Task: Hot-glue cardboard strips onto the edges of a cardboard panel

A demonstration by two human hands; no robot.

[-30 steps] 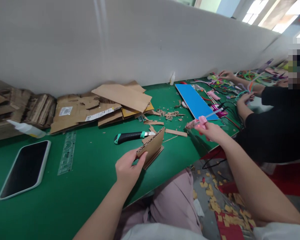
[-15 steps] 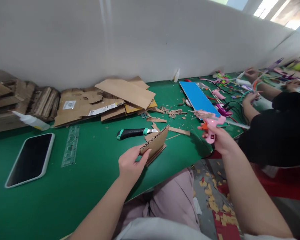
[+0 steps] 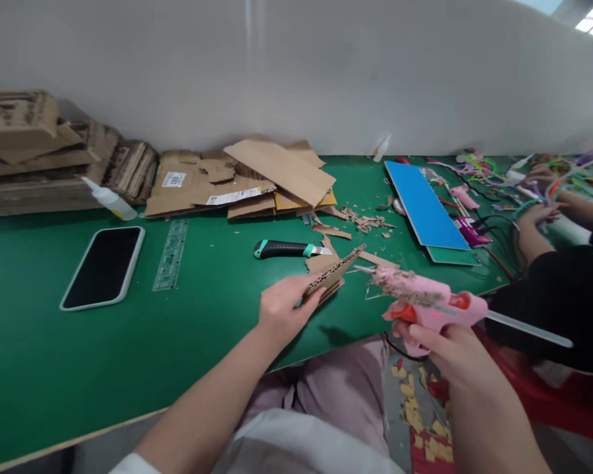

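My left hand (image 3: 286,309) grips a folded or layered piece of corrugated cardboard (image 3: 332,282), tilted so its fluted edge faces up. In my right hand (image 3: 445,349) is a pink hot glue gun (image 3: 420,296), a finger at its orange trigger. A clear glue stick (image 3: 528,328) juts from its rear, and brown scraps cling around its front. The nozzle points left, close to the cardboard's far end; whether they touch I cannot tell. Just beyond the cardboard lies a black and green utility knife (image 3: 286,249) with its blade out.
A phone (image 3: 103,266), a clear ruler (image 3: 172,253) and a glue bottle (image 3: 109,199) lie at left. Cardboard sheets (image 3: 277,171) and stacked strips (image 3: 79,158) line the wall. A blue board (image 3: 425,204) is at right, near a co-worker's hands (image 3: 538,210). Cardboard scraps (image 3: 366,220) litter the table.
My right hand has brought the glue gun nearer, its nozzle now by the cardboard. The cardboard in my left hand leans over more. The view has shifted left.
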